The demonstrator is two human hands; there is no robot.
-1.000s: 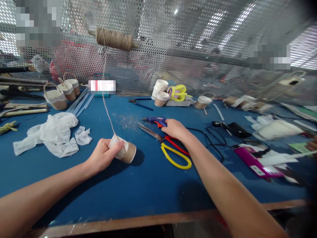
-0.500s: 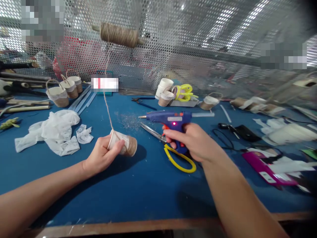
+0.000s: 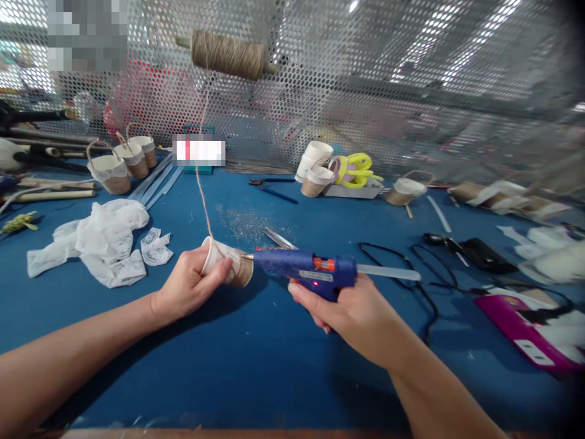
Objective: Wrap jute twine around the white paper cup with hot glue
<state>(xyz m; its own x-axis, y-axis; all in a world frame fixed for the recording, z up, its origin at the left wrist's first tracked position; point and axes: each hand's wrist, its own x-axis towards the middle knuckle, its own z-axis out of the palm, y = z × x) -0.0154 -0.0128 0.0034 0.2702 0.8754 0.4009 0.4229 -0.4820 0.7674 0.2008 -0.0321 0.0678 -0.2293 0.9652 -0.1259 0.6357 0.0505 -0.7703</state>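
My left hand point(image 3: 194, 280) is closed around a white paper cup point(image 3: 219, 253), tilted on its side with its mouth to the left. Brown twine point(image 3: 244, 274) wraps the lower end of the cup. From the rim a single strand point(image 3: 203, 204) runs up to a twine spool point(image 3: 228, 56). In my right hand point(image 3: 351, 305) is a blue hot glue gun point(image 3: 299, 271), its red light lit and a clear glue stick out of its back. The metal nozzle is at the twine-wrapped side of the cup; whether it touches I cannot tell. Scissors point(image 3: 280, 238) lie partly hidden behind the gun.
White lace point(image 3: 105, 238) is heaped at left, below several small handled cups point(image 3: 109, 174). Pliers point(image 3: 274, 189), stacked white cups point(image 3: 314, 160) and a yellow-handled tool point(image 3: 354, 171) are at the back. A black cord point(image 3: 427, 299) and purple power strip point(image 3: 521, 335) lie at right.
My right hand has moved the glue gun left and down, bringing its nozzle to the cup. My left hand holds the cup nearly still. The view has shifted slightly.
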